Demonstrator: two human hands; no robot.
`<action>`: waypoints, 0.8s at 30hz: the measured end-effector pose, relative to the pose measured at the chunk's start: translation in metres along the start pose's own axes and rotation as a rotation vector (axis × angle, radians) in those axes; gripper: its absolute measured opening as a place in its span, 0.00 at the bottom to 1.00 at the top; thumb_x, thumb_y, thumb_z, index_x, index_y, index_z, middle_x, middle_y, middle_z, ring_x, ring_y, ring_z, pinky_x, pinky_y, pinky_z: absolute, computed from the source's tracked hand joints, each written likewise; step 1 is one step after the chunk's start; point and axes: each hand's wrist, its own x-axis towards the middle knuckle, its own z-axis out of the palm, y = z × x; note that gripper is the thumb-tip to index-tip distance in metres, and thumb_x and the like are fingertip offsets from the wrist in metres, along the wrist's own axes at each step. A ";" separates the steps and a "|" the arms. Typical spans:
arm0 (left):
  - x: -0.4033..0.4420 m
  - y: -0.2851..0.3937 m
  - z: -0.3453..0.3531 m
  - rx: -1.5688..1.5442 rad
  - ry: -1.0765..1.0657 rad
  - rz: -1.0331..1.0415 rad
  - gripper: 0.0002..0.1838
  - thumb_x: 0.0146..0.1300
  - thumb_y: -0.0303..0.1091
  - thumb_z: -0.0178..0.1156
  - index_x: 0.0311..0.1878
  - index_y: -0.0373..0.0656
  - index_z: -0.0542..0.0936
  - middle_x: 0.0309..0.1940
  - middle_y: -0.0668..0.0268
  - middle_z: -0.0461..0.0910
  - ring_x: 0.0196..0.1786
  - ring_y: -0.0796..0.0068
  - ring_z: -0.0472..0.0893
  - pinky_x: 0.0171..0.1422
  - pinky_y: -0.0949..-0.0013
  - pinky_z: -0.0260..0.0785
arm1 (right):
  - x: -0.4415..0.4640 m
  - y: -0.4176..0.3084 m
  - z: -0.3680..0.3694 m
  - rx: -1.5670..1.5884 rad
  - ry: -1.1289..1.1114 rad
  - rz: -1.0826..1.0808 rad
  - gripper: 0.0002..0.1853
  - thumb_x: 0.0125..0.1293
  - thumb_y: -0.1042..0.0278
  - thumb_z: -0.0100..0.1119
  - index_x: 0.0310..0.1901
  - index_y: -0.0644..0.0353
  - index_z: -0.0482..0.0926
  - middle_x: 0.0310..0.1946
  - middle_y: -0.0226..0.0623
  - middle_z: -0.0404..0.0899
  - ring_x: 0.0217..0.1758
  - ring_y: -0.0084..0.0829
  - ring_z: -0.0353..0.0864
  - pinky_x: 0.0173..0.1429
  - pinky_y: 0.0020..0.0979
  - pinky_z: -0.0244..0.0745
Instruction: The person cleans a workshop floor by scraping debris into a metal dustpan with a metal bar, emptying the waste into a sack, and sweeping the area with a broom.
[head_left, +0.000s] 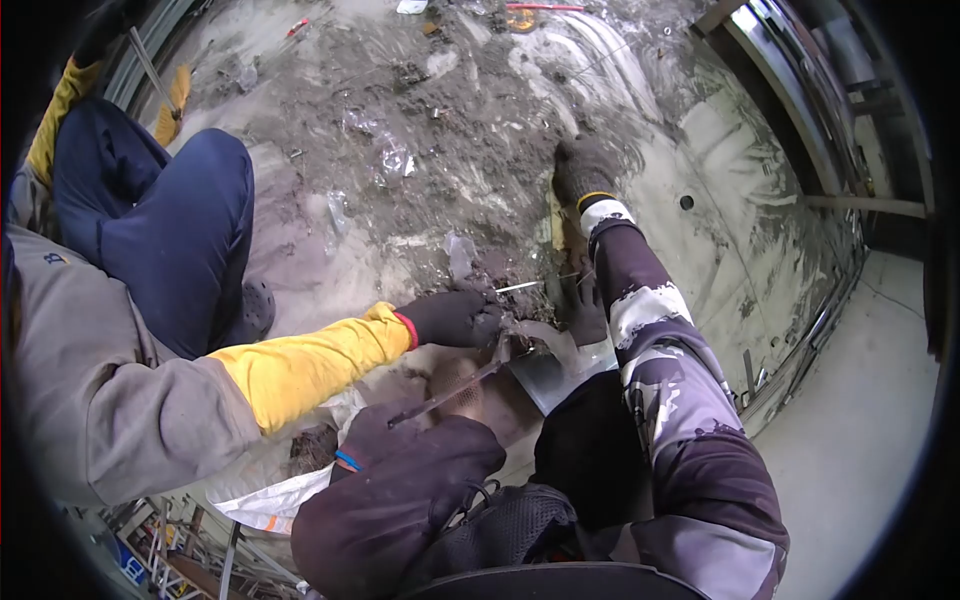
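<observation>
My right hand (585, 170), in a dark glove with a yellow cuff edge, reaches forward with its fingers curled down over the dirty floor. Whatever it holds is hidden; a yellowish strip (558, 225) shows just below it. Low in the view, my left hand (385, 430) wears a dark glove with a blue cuff edge. Its fingers blend into dark cloth. A thin, dirty strip (455, 390) slants up and right from beside it. A co-worker's gloved hand (455, 318) is at clear plastic (540, 335) near the strip's upper end.
A co-worker with yellow sleeves (310, 365) crouches at left. Grey debris (460, 130) and plastic scraps (395, 160) litter the floor. A white sack (270, 500) lies lower left. Metal framing (790, 90) stands at right, and a small round hole (686, 202) marks the floor.
</observation>
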 end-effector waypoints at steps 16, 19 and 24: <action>-0.001 -0.013 0.016 0.122 -0.031 0.029 0.17 0.68 0.47 0.52 0.46 0.44 0.81 0.37 0.53 0.82 0.42 0.53 0.82 0.49 0.58 0.73 | -0.003 -0.013 0.000 -0.090 -0.159 0.045 0.16 0.61 0.67 0.56 0.50 0.59 0.81 0.55 0.50 0.78 0.57 0.49 0.79 0.59 0.43 0.75; 0.001 0.028 0.003 0.001 -0.058 -0.035 0.17 0.68 0.47 0.52 0.45 0.44 0.81 0.35 0.53 0.82 0.41 0.52 0.82 0.48 0.58 0.73 | -0.001 -0.016 0.005 -0.140 -0.169 0.123 0.19 0.60 0.71 0.55 0.55 0.59 0.80 0.56 0.51 0.77 0.58 0.49 0.78 0.60 0.44 0.75; 0.015 0.054 0.020 -0.088 -0.058 -0.215 0.14 0.68 0.43 0.51 0.42 0.44 0.80 0.31 0.57 0.82 0.35 0.54 0.82 0.42 0.59 0.74 | -0.003 -0.004 0.011 -0.191 -0.115 0.002 0.19 0.59 0.69 0.57 0.53 0.53 0.81 0.54 0.51 0.77 0.59 0.49 0.78 0.60 0.44 0.75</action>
